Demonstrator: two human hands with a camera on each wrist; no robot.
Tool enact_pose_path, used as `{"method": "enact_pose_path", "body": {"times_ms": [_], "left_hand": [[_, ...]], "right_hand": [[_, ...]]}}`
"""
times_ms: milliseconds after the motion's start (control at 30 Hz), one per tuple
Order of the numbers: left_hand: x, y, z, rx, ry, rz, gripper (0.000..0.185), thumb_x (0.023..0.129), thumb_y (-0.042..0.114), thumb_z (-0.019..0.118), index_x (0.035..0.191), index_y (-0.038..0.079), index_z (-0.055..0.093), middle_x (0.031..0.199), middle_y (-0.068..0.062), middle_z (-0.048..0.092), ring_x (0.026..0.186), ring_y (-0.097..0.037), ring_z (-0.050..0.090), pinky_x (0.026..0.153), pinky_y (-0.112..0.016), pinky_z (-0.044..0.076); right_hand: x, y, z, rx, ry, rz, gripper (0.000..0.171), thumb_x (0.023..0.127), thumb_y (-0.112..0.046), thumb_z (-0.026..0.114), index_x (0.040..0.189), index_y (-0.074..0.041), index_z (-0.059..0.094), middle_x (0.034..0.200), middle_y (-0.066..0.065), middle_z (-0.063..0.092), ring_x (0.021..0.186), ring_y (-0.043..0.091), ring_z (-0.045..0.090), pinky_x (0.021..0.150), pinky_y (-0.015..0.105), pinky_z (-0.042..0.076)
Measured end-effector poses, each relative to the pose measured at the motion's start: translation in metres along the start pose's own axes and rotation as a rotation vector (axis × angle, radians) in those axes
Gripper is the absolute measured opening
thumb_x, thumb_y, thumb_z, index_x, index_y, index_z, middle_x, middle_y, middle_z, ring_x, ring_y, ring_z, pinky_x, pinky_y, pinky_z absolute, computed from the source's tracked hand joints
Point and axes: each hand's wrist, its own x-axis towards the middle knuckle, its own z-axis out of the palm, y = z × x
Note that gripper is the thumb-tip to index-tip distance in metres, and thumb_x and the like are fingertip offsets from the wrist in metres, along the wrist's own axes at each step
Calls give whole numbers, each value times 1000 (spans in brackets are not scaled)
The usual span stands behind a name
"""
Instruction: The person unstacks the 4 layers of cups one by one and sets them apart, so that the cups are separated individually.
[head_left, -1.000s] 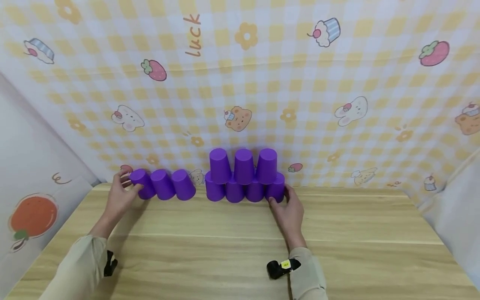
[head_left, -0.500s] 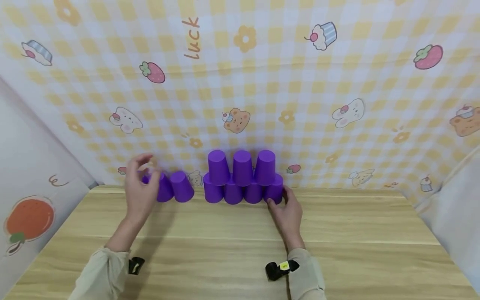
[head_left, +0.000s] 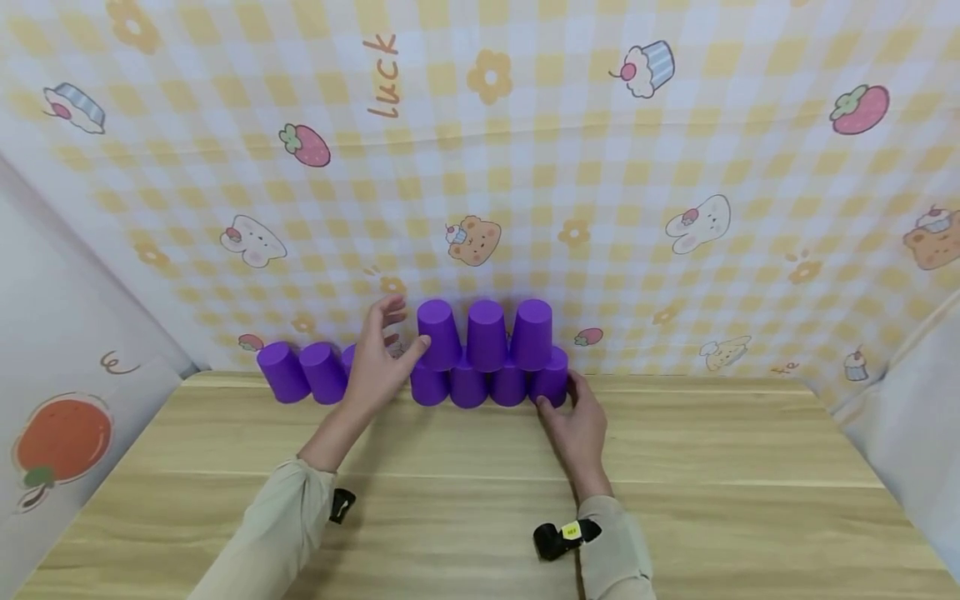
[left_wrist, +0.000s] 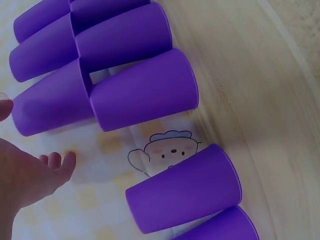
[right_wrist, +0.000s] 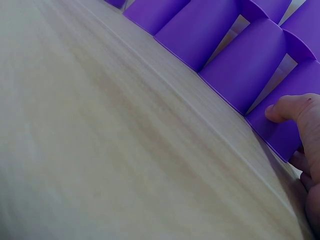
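Observation:
Purple cups stand upside down along the wall, in two groups. Three cups form an upper row over the several of the lower row. My left hand (head_left: 375, 367) has come up to the left upper cup (head_left: 438, 337), its thumb overlapping that cup's edge in the head view. Seen from the left wrist, the fingers (left_wrist: 67, 165) are spread, with a gap to the same upper cup (left_wrist: 50, 102). My right hand (head_left: 579, 425) grips the rightmost lower cup (head_left: 551, 379), thumb in front. In the right wrist view that thumb presses on the cup's side (right_wrist: 277, 132).
Left of the stack stand three separate cups, including the leftmost cup (head_left: 282, 372); my left hand partly hides the nearest one. A checkered cloth (head_left: 570, 158) hangs right behind the cups. The wooden table (head_left: 465, 483) stretches in front.
My left hand has left the leftmost separate cup and moved right, over the other separate cups, to the left upper cup. My right hand keeps holding the rightmost lower cup.

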Motion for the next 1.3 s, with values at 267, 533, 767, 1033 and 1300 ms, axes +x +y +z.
{"method": "enact_pose_path", "body": {"times_ms": [267,533,767,1033,1300], "left_hand": [[2,3,13,-67,-86,-11,64,76,18,65,129,15,29,123,-7,40,108,-25,41,88,-45,37],[2,4,18,-39,-85,-30,68,75,8,64,130,11,24,122,-12,41,107,-27,43,87,-38,40],[2,8,21,-46,-52,-19,62,75,4,63,125,6,27,116,-12,42,107,-26,42,89,-37,39],[-4,38,13,-70,-52,-32,55,76,-3,59,122,-2,30,113,-18,44,103,-31,44,87,-42,39],[-3,38,6,-103,-38,-14,56,75,-2,61,122,0,31,114,-17,45,100,-30,47,84,-42,42]], "right_hand": [[-1,2,0,-4,12,-3,54,68,-20,71,117,-9,49,110,9,55,100,20,52,87,31,40],[-1,1,1,3,5,-18,54,68,-21,71,117,-9,49,110,10,56,100,21,52,87,31,40],[0,2,1,-4,2,-15,56,69,-21,71,118,-8,48,111,10,54,101,21,51,87,31,40],[0,3,3,6,4,-15,56,68,-21,71,118,-8,48,112,10,54,101,21,51,87,30,40],[1,0,0,-8,-1,-4,56,68,-21,71,118,-8,47,112,11,54,102,22,51,88,31,40]]}}
